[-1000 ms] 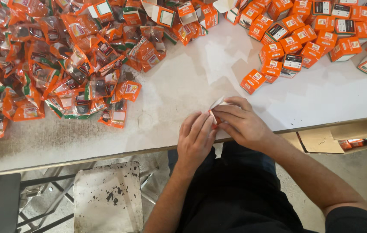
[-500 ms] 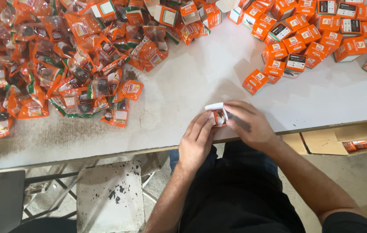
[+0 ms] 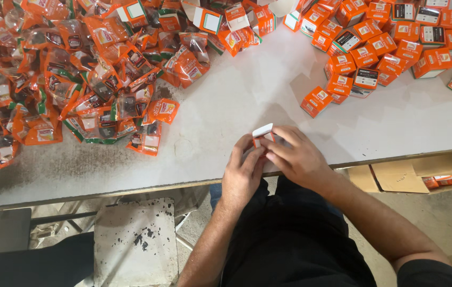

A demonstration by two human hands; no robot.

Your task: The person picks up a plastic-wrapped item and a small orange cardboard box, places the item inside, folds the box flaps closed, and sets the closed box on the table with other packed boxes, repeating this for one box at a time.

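- Nearest, below the desk edge: a paint-flecked stool [image 3: 135,242] and a cardboard carton [image 3: 396,175] on the floor.
- At the desk [image 3: 226,106] edge, the left hand [image 3: 242,175] and right hand [image 3: 297,157] pinch a small box [image 3: 263,133] between the fingertips, both grips closed on it.
- A second ago the box lay hidden between the palms; now its white flap stands up, so the closing looks nearly done.
- Farther left, a heap of orange packets [image 3: 77,79].
- Farther right, finished orange boxes [image 3: 385,42] in a cluster.
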